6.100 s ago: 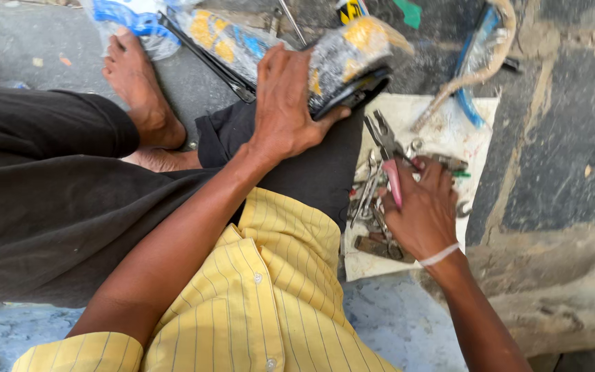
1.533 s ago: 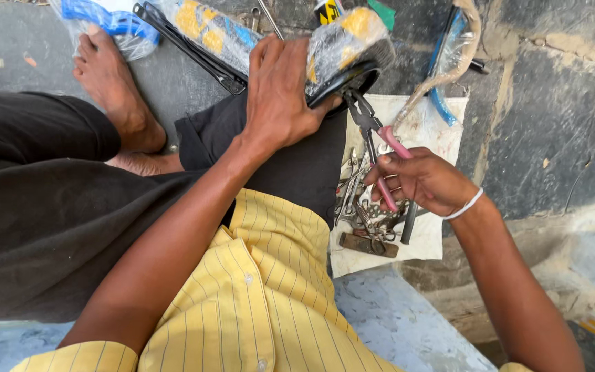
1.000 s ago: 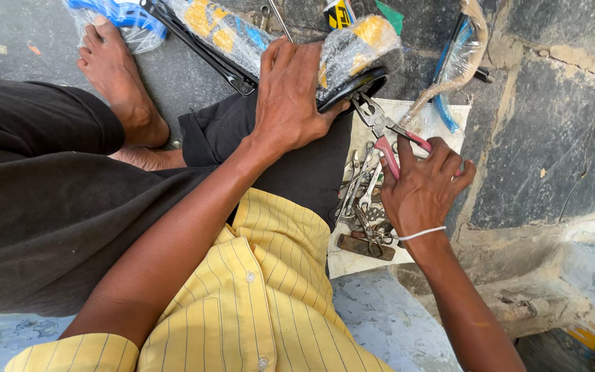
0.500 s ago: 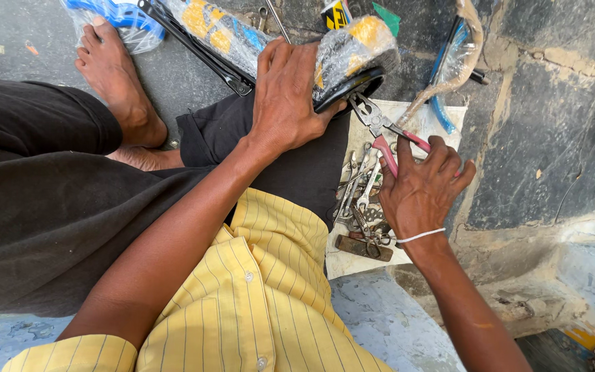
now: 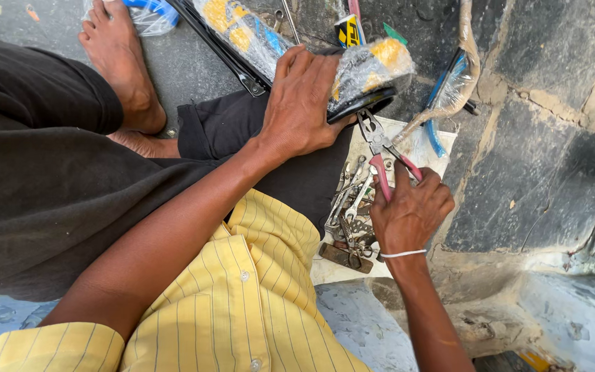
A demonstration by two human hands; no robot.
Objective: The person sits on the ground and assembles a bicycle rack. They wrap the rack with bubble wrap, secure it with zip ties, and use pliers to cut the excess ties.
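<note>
Keep your left hand [image 5: 302, 103] clamped flat over the plastic-wrapped yellow-and-black curved part [image 5: 370, 76] on your knee while your right hand [image 5: 411, 210], fingers closed round the pink-handled steel pliers [image 5: 383, 155], guides their tip squarely onto its black edge.

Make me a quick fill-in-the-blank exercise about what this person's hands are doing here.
1. The right hand grips pliers with ____ handles.
2. The left hand presses down on a part wrapped in clear ____.
3. Loose metal tools lie on a ____ sheet.
4. The person's shirt is ____ with thin stripes.

Missing words: pink; plastic; white; yellow
</note>
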